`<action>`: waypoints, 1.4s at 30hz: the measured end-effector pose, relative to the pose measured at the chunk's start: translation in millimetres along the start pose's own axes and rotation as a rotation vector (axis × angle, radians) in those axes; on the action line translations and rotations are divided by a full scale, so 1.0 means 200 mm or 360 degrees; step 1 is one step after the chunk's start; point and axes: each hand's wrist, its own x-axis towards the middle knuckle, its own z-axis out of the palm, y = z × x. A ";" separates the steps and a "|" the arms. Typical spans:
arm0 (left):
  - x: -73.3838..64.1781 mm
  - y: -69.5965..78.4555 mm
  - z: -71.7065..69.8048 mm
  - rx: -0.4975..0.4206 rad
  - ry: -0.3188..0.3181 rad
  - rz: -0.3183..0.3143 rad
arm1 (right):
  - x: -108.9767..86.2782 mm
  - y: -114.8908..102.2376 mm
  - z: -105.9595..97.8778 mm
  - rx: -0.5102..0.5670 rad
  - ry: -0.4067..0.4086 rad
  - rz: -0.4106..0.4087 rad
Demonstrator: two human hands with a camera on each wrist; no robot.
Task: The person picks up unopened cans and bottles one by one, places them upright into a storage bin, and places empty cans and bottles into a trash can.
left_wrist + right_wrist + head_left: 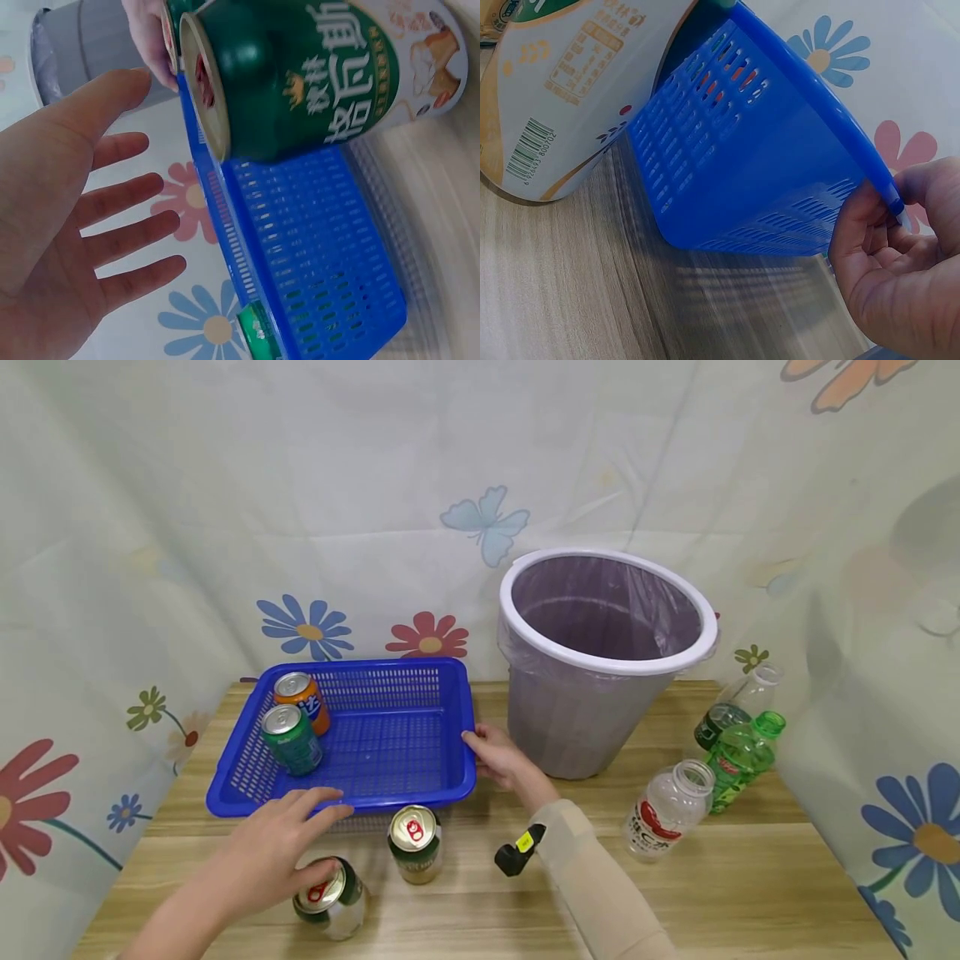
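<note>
My right hand [504, 756] pinches the right rim of a blue plastic basket [420, 797], thumb over the edge and fingers curled beneath it in the right wrist view. Two cans stand inside at the left: an orange can [313, 714] and a green can [294, 750]. My left hand [258, 852] is in front of the basket, fingers spread and holding nothing. Its thumb overlaps the top of a green-and-white drink can [345, 910] in the head view; the left wrist view shows a gap between them. A matching can [420, 862] stands by the basket's front edge.
A grey trash bin [577, 727] with a clear liner stands right of the basket. Farther right on the wooden table [720, 893] are a clear bottle with a red label [667, 810], a green bottle [742, 760] and a dark-labelled clear bottle [727, 714]. A flowered cloth hangs behind.
</note>
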 end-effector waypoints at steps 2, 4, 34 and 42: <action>-0.01 0.02 0.01 -0.0018 0.0002 0.0002 | 0.00 0.00 0.00 0.0007 -0.0001 0.0004; -0.02 0.03 0.02 -0.0029 0.0006 0.0006 | 0.00 0.01 0.00 0.0010 0.0000 0.0000; -0.09 0.11 0.15 -0.0363 -0.0495 -0.0088 | 0.00 0.01 0.00 0.0023 -0.0019 -0.0025; -0.10 0.11 0.16 -0.0336 -0.0502 -0.0063 | -0.01 0.00 0.00 0.0020 -0.0018 -0.0030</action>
